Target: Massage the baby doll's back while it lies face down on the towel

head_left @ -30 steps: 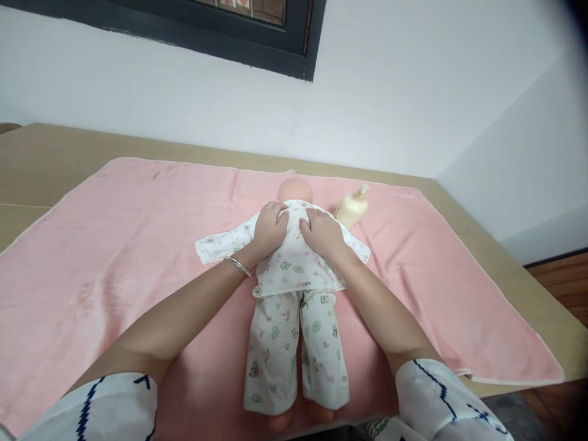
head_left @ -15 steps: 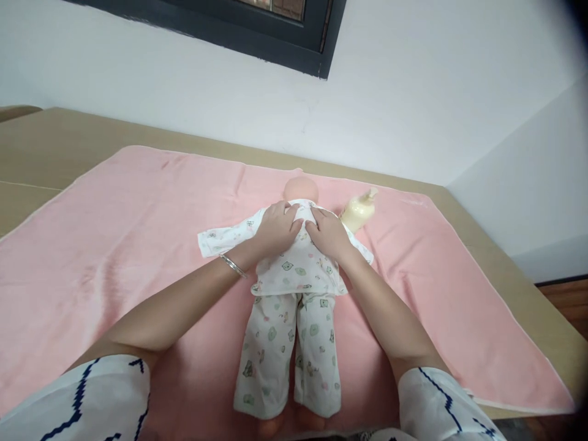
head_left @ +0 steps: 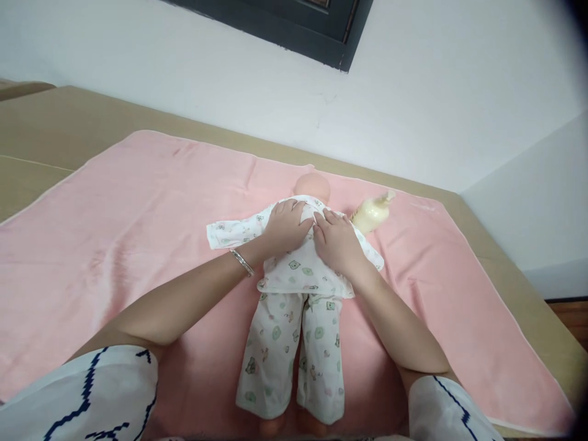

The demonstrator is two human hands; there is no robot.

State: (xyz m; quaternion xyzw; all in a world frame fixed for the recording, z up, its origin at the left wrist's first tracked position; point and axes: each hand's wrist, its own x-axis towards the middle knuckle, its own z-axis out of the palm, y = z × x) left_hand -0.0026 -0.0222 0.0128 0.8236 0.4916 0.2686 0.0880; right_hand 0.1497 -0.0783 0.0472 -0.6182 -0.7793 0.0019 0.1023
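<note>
The doll (head_left: 303, 272) is dressed already; left grip (head_left: 289, 228) and right grip (head_left: 339, 242) lie flat on it, clutching nothing, so looks mid-job. Untouched bottle (head_left: 371, 214) just right of them.

Pink cloth (head_left: 160, 196) on tan table (head_left: 50, 131)

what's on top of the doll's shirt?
The left hand and right hand, both on the upper part of the shirt, near the doll's head. The cloth directly beneath the hands is covered, so its print there can't be seen.

left hand (head_left: 288, 228), right hand (head_left: 337, 242) on doll (head_left: 303, 272)
</note>
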